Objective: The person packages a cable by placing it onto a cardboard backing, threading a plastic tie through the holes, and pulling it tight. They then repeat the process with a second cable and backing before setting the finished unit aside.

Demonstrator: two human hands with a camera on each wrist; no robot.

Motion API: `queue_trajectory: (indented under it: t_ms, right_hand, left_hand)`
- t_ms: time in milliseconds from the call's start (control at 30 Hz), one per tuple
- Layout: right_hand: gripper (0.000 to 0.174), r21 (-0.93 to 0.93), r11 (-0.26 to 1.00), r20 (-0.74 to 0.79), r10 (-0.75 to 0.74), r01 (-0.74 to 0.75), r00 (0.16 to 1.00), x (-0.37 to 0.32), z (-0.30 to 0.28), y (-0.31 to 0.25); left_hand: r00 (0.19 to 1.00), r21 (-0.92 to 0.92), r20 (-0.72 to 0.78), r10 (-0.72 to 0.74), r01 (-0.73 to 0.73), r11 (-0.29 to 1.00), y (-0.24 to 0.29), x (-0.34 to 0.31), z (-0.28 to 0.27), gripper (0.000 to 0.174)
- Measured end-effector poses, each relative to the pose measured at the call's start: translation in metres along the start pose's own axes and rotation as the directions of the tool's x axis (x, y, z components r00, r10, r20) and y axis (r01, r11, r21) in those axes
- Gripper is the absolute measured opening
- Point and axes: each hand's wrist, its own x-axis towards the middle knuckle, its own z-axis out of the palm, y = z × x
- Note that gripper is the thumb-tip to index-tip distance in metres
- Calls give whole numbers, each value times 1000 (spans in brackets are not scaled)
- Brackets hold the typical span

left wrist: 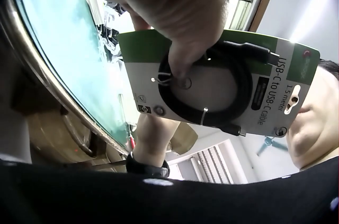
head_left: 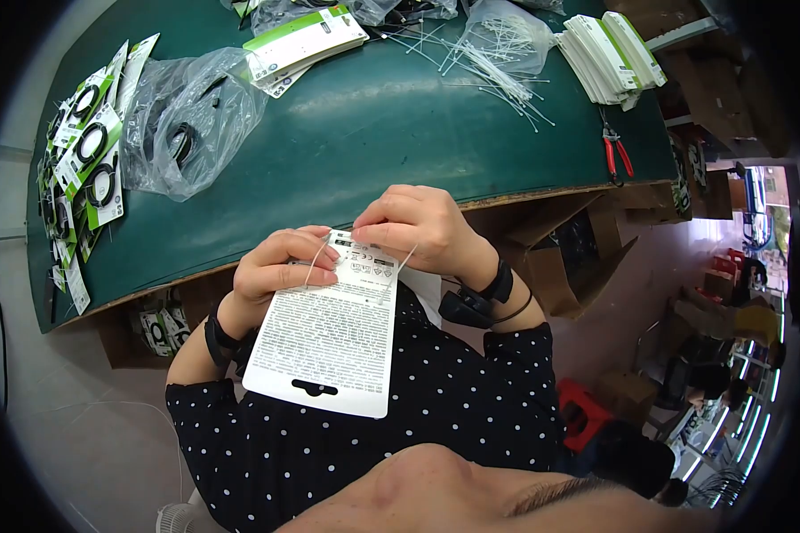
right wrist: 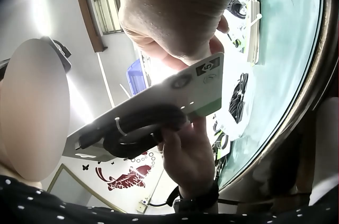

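A white cable tie (head_left: 315, 260) is pinched at the top edge of a packaging card (head_left: 329, 329) by the curled fingertips of the right hand (head_left: 418, 226), while the card's left side is gripped by the left hand (head_left: 280, 266), its fingers curled round it. A coiled black USB-C cable (left wrist: 241, 92) is seen on the card's front. The card is held just off the near edge of the green table (head_left: 373, 133). Loose ties (head_left: 484, 67) are scattered by the far edge, red pliers (head_left: 615, 153) lie at the right edge, and 1 plastic bag (head_left: 187, 115) lies beside finished cards (head_left: 89, 151) toward the left edge.
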Motion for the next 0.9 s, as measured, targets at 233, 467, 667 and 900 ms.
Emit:
queue_trajectory:
  t_ms: [233, 467, 667, 900]
  right_hand:
    - [17, -94, 995, -10, -21, 20, 1000, 1, -5, 1]
    - [11, -48, 999, 12, 18, -18, 1000, -2, 1, 2]
    - [10, 262, 952, 124, 130, -158, 984, -13, 11, 17]
    - [18, 628, 500, 325, 527, -596, 785, -29, 27, 7]
  left_hand:
    - [1000, 12, 16, 10, -10, 1000, 2, 1, -2, 27]
    - [1000, 4, 2, 22, -22, 1000, -4, 0, -1, 27]
    - [870, -310, -52, -491, 453, 836, -11, -17, -1, 21]
    - [572, -786, -27, -820, 494, 371, -23, -4, 6, 27]
